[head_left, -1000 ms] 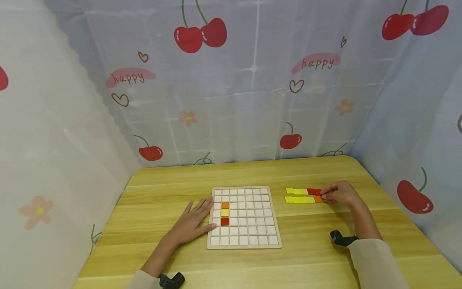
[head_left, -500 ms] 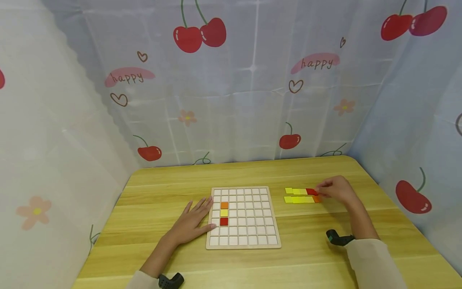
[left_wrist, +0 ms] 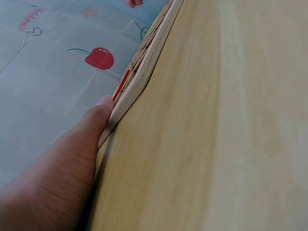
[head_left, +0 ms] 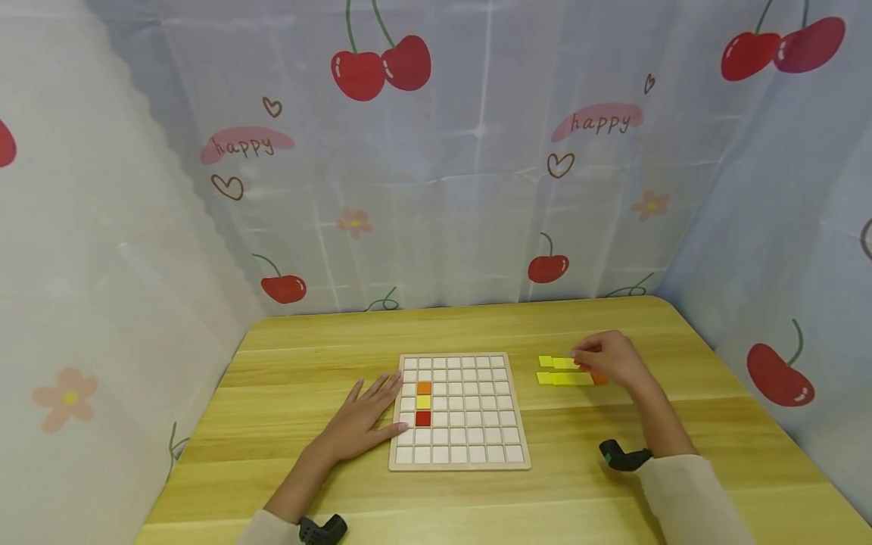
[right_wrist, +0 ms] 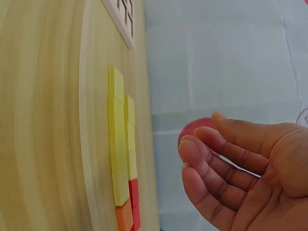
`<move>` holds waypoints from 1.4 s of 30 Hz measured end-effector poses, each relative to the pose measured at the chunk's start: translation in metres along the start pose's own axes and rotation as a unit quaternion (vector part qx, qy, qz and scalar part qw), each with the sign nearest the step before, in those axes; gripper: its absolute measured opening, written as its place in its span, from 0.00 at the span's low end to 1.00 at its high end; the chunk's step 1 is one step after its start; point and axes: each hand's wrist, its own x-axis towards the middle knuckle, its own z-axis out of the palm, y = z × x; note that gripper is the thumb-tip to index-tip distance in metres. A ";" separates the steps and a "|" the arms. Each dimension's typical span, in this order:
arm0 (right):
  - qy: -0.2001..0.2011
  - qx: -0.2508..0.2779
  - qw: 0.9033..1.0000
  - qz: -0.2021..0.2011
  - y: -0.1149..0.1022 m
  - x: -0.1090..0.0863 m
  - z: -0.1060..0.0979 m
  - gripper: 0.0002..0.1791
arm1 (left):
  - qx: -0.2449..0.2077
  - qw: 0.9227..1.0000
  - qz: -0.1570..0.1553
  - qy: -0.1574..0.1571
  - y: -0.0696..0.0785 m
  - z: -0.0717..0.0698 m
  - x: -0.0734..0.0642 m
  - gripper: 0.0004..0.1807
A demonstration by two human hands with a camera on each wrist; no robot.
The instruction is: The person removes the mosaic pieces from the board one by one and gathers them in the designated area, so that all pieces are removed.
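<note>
My left hand lies with spread, straight fingers on the left edge of a wooden grid board. In the left wrist view its thumb rests at the board's rim. One column of the board holds an orange tile, a yellow tile and a red tile. My right hand hovers over two rows of tiles right of the board. Its fingers are loosely curled and hold nothing in the right wrist view. It covers the far row's red tiles in the head view.
The near row has several yellow tiles and an orange tile at its right end. The far row begins with yellow tiles. A cherry-printed curtain encloses the wooden table at the back and sides.
My right hand has moved left along the tile rows, from their right end to over the far row's red tiles. The left hand stays on the board's edge.
</note>
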 end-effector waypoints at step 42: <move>-0.070 -0.032 0.994 -0.080 -0.070 0.002 0.101 0.03 | 0.000 1.000 -0.006 -0.014 0.000 -0.003 0.000 0.49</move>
